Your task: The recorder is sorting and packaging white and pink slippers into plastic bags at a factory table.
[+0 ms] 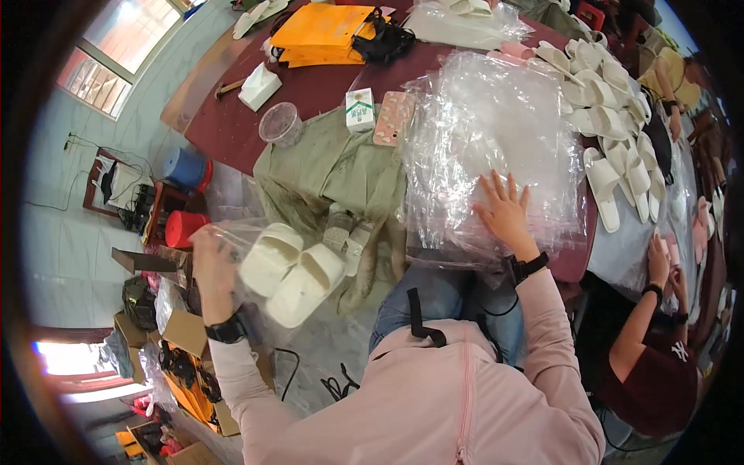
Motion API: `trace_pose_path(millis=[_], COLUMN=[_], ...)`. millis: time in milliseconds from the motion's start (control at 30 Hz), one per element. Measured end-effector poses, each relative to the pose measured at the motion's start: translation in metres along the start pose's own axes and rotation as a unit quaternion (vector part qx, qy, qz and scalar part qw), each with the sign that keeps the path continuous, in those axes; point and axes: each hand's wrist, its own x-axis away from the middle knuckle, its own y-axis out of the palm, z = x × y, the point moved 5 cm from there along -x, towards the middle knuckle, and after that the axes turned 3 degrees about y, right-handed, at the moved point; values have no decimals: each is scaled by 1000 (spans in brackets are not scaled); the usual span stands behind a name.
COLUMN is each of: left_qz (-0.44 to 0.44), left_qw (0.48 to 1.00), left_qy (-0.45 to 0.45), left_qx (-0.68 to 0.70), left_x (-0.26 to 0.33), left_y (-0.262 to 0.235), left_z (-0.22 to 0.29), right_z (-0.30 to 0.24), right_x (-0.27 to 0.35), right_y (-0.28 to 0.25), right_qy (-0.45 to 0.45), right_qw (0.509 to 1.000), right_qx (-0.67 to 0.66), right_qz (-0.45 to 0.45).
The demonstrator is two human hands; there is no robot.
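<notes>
White slide sandals (304,288) in a clear plastic bag (246,232) clamped by the nearer left hand (214,260) are held at its 3 o'clock, long axis 1-to-7; right hand (505,211), fingers apart, is laid on stacked clear bags (496,116).

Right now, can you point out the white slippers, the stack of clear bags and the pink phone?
White slippers (301,288): head view, on the pair's lower slipper in the picture.
Stack of clear bags (492,139): head view, on its top face.
Pink phone (394,119): head view, middle of its patterned back.
</notes>
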Motion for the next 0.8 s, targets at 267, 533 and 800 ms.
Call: trace_pose_path(millis=[267,533,800], left_qz=[4,-34,-434], left_qw=[945,909,821], left_qy=[-201,-413,-5], left_qx=[259,49,-370], left_x=[-29,-33,-12], left_y=[88,111,281], left_z=[-150,-323,-356], right_z=[12,1,31], right_x=[0,-3,7], right_y=[1,-2,3], right_qy=[19,7,46], right_qw=[1000,1000,996], right_qx=[15,11,54], right_qz=[-14,-7,-45])
